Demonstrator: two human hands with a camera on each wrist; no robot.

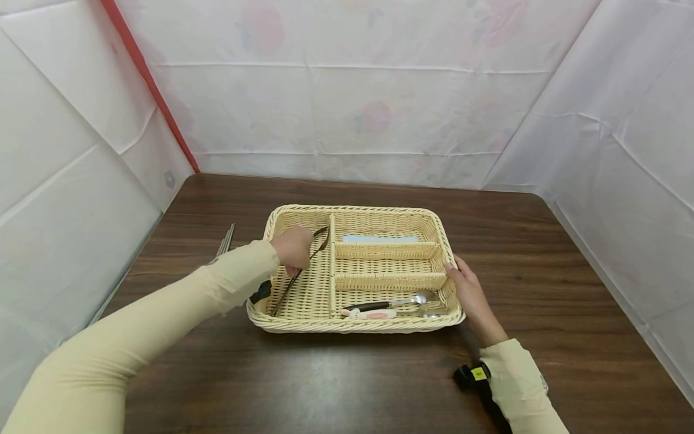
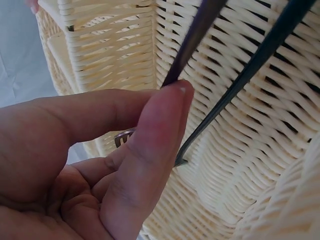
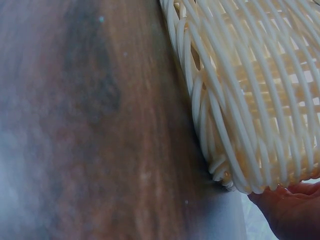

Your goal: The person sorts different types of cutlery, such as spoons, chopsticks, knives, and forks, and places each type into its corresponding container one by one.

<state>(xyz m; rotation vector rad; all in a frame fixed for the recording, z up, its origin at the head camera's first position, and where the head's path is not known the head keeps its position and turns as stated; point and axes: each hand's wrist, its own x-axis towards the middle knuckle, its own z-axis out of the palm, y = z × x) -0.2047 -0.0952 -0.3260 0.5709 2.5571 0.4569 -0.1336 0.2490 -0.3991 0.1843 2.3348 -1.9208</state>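
Observation:
A cream wicker basket with several compartments stands on the table. Over its left compartment, my left hand pinches the dark handle of a fork between thumb and forefinger. The fork's tines show behind the fingers in the left wrist view. Below it, a second dark, thin-handled utensil lies slanting in the same compartment; the hand partly covers it in the head view. At the basket's right end, my right hand grips the rim, thumb on top and fingers outside.
The near right compartment holds a black-handled spoon and a utensil with a white and pink handle. A light blue strip lies in the far right one. Several thin metal sticks lie left of the basket, partly behind the left arm.

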